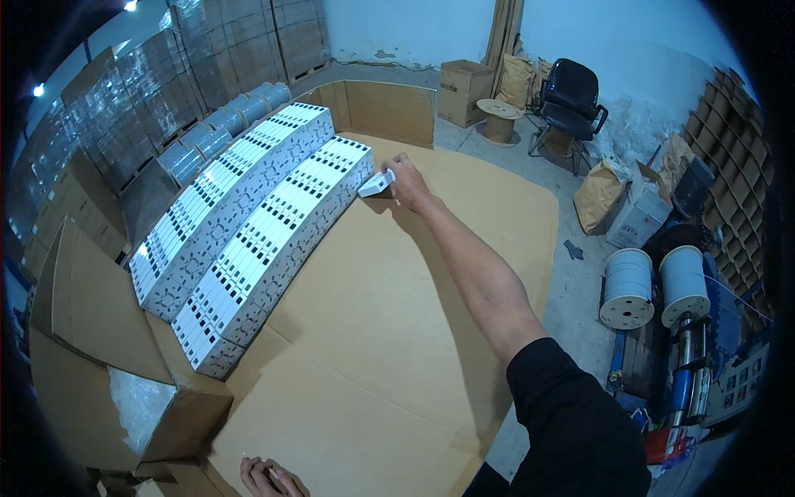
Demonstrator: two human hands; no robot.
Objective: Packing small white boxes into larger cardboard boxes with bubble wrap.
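Black sleeve (571,406) nearest, a white piece (378,183) is pinched by the right grip (407,183); contents of the curled left grip (270,478) cannot be told.

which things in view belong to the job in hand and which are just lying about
Likely part of the job:
- right hand, gripping a small white piece
- two rows of white slotted pieces
- brown work surface

Seemingly just lying about:
- black chair
- wooden spool
- brown paper bag

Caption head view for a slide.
Right hand holds a white piece beside two rows of white units on a tan table.
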